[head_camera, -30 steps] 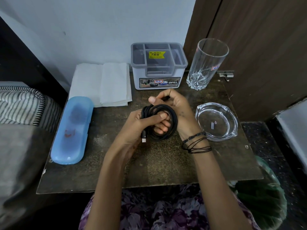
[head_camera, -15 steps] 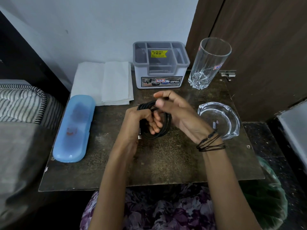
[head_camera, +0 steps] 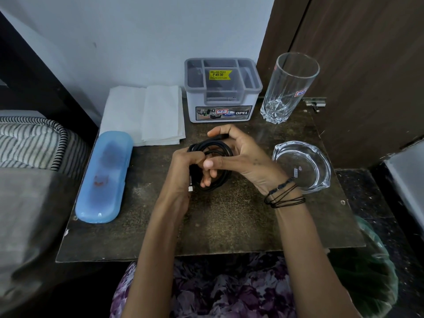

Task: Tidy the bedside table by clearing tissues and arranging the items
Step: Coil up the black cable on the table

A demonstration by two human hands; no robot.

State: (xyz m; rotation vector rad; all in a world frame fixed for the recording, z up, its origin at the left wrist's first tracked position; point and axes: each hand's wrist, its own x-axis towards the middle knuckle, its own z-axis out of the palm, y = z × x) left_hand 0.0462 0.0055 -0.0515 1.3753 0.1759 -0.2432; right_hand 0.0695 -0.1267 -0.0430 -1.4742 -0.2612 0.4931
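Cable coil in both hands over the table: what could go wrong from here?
1. The black cable is only loosely looped; if the left hand eases its grip, the coil may spring open.
2. The right hand works close to the glass ashtray; a sideways wrist swing could knock it.
3. The tall glass behind could tip if the hands reach for the organizer.

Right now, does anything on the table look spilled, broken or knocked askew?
Nothing stands out. The tall glass stands upright and empty, the tissues lie folded flat, and both hands hold the coiled cable.
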